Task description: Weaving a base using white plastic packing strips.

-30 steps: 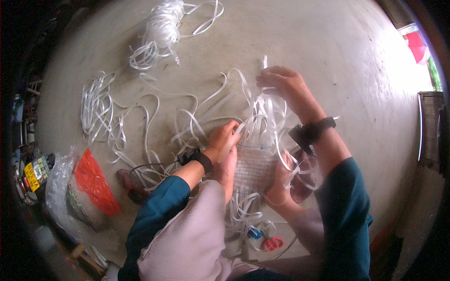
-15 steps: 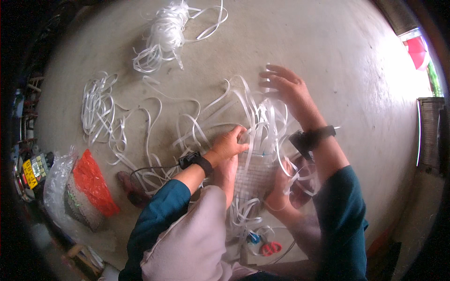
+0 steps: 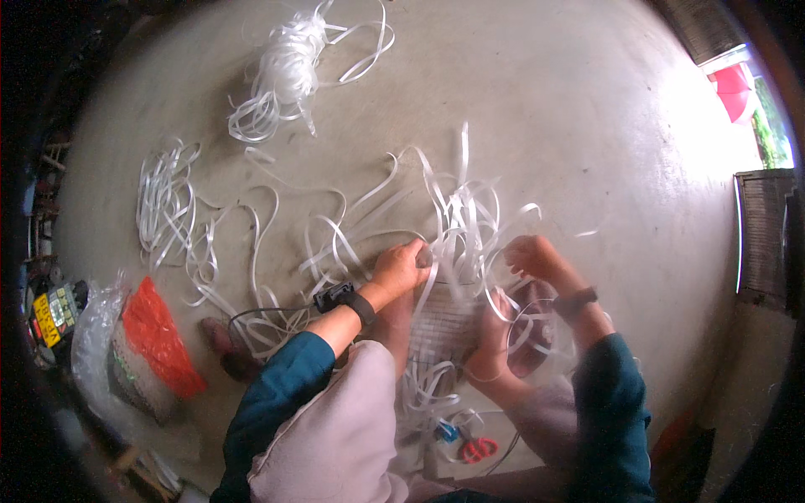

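Note:
A partly woven piece of white plastic strips (image 3: 443, 323) stands between my bare feet, which press against its two sides. Long loose strips (image 3: 463, 210) fan up and outward from its far edge. At that edge, on the left, my left hand (image 3: 401, 267) pinches a white strip between thumb and fingers. To the right of the loose strips is my right hand (image 3: 535, 256), its fingers curled and slightly blurred; whether a strip is in them is hidden. More strip ends (image 3: 432, 387) curl at the near edge of the weave.
A bundle of white strip (image 3: 289, 71) lies at the far left, with a looser coil (image 3: 166, 210) nearer. Red-handled scissors (image 3: 478, 450) lie close to me. Dark red shoes (image 3: 530, 335) flank my feet. An orange plastic bag (image 3: 159, 335) and clear plastic (image 3: 96, 335) are at left.
My right hand has come down and toward me from above the loose strips, its spread fingers now curled. My left hand stays at the weave's far edge. The whole view has shifted slightly.

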`<state>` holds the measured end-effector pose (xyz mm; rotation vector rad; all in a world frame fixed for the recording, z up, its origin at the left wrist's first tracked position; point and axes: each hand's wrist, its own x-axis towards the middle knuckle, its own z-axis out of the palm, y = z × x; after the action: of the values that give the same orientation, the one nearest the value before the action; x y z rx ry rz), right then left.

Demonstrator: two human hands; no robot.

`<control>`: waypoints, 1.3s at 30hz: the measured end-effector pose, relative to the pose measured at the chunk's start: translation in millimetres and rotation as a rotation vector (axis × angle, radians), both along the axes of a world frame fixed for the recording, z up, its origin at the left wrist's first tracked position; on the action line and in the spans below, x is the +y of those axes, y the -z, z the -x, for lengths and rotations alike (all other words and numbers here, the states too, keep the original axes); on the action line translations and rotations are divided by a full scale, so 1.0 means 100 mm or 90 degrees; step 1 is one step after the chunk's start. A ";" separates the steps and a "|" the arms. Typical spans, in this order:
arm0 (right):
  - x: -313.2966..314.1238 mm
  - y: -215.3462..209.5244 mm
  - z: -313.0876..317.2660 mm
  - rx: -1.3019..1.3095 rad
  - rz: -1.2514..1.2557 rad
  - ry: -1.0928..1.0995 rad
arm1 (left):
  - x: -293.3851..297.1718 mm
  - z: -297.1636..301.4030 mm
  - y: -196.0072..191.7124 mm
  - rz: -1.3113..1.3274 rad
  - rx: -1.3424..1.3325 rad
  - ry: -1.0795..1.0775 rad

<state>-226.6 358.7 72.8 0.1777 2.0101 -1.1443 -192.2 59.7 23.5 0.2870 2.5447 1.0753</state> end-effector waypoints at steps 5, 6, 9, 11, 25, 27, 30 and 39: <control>-0.34 0.26 -0.08 -0.010 -0.037 0.097 | 0.03 0.03 -0.01 0.019 -0.068 -0.011; -0.41 0.29 -0.07 -0.010 0.007 0.092 | 0.03 0.03 -0.01 -0.006 -0.077 -0.023; -0.52 0.38 -0.09 0.017 0.030 0.112 | 0.06 0.05 0.02 -0.050 -0.088 -0.043; -0.54 0.45 -0.09 -0.027 0.080 0.130 | 0.12 0.07 0.04 -0.074 -0.093 -0.047; -1.11 -0.11 0.04 0.029 0.115 0.122 | 0.11 0.06 0.12 -0.498 -0.332 -0.057; -1.12 -0.16 0.04 0.045 0.124 0.108 | 0.08 0.07 0.15 -0.563 -0.338 -0.040; -1.09 -0.21 0.05 0.088 0.049 0.056 | 0.15 0.12 0.08 -0.528 -0.359 -0.034; -1.15 -0.42 0.13 0.098 0.328 0.248 | 0.07 0.13 0.09 -0.633 -0.328 -0.012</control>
<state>-239.7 244.0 114.6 0.2267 1.7794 -1.9343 -205.0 66.6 14.9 0.1843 1.4187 2.0329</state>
